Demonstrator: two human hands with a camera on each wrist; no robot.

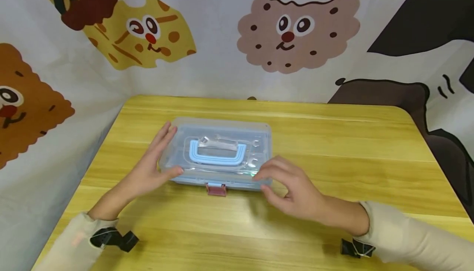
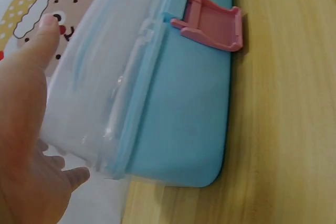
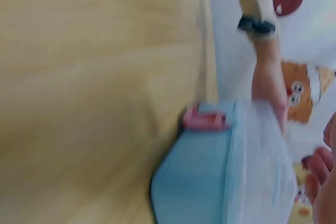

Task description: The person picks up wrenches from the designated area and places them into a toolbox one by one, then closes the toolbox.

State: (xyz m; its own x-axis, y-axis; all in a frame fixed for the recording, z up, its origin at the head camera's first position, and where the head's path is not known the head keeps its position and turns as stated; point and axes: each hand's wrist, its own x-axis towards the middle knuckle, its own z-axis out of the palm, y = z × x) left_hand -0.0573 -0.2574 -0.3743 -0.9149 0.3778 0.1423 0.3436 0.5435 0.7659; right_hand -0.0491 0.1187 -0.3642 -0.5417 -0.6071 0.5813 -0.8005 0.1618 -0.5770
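A plastic toolbox with a clear lid and a light blue base sits on the table. Its blue handle lies flat on the lid, and metal wrenches show through the plastic. At the front, the pink latch is flipped outward from the base. My left hand is at the box's left side, fingers spread and thumb over the front left corner. By the front right corner is my right hand, its fingers loosely bent, nothing held between them.
The box stands on a wood-grain table, toward its back left. Behind it hangs a white cloth printed with cartoon biscuits. Each wrist carries a small black camera mount.
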